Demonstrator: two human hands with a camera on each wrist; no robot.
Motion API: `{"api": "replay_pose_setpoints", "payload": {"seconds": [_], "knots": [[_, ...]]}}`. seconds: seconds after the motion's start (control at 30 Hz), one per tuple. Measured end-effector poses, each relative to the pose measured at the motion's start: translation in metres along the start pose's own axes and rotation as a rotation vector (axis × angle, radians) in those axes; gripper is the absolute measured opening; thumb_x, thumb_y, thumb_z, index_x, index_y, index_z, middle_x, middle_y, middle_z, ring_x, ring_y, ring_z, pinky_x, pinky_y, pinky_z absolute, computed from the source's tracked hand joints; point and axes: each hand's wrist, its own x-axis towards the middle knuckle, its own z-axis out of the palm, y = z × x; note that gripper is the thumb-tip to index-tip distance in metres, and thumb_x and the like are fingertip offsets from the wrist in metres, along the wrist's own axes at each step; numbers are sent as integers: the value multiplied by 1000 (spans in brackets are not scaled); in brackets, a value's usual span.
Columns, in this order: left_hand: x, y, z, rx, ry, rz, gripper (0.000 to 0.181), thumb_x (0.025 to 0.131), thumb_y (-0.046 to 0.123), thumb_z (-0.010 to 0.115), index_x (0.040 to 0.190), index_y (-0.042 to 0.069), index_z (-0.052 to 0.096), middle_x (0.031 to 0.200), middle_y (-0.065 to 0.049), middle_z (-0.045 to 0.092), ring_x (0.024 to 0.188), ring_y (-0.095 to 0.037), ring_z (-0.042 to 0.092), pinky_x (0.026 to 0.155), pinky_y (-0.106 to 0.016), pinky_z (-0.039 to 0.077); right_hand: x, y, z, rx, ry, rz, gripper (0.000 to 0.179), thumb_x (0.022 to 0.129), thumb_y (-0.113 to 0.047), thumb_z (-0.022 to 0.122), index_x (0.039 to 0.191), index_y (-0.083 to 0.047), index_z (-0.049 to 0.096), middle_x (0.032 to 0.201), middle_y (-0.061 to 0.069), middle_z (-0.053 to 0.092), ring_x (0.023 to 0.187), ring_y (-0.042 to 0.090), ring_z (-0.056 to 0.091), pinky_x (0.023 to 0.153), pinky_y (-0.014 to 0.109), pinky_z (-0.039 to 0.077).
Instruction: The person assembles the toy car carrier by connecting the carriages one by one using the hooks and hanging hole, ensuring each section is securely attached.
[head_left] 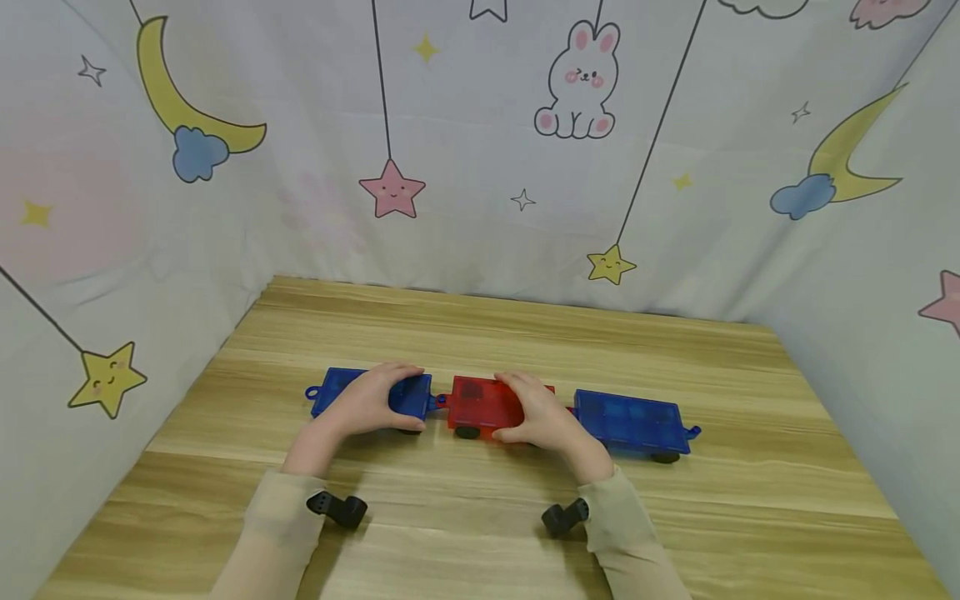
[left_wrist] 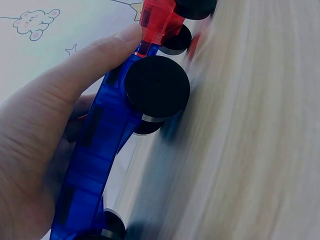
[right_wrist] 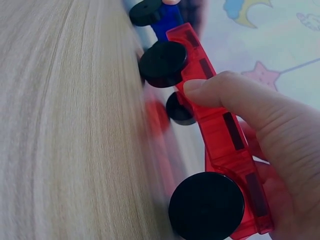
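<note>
In the head view, three see-through plastic toy train cars stand in a row, joined by small couplings. My left hand [head_left: 364,408] grips the left blue train car [head_left: 412,396], thumb on the near side and fingers over the far side. The red train car [head_left: 474,402] in the middle is held by my right hand [head_left: 542,418] in the same way. Black wheels [left_wrist: 157,87] show under the blue car in the left wrist view. In the right wrist view my thumb [right_wrist: 205,91] presses the side of the red car. Part of each car is hidden by my hands.
A second blue train car [head_left: 632,421] is coupled at the right end, with a hook [head_left: 693,432] pointing outward. A ring [head_left: 312,392] sticks out at the row's left end. The wooden tabletop [head_left: 450,525] meets a patterned cloth backdrop [head_left: 480,242] behind and at both sides.
</note>
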Motion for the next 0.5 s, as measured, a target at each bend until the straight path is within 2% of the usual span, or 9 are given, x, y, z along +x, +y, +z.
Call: {"api": "replay_pose_setpoints", "payload": {"seconds": [0.3,0.5], "knots": [[0,1,-1,5,-1,3,86,74,46,83,143,8,51,144,-20,50,135,-41,44,108,-58,38,1,2,0,2,-8,3,85,77,-27,83,147,-3,41,148,17,45,136,34,42,112,51,38],[0,0,0,13,3,10,84,74,45,83,142,7,51,144,-20,50,134,-41,45,108,-58,38,2,3,-1,-19,-13,-19,87,75,-25,83,146,1,41,146,20,45,134,37,43,109,53,40]]}}
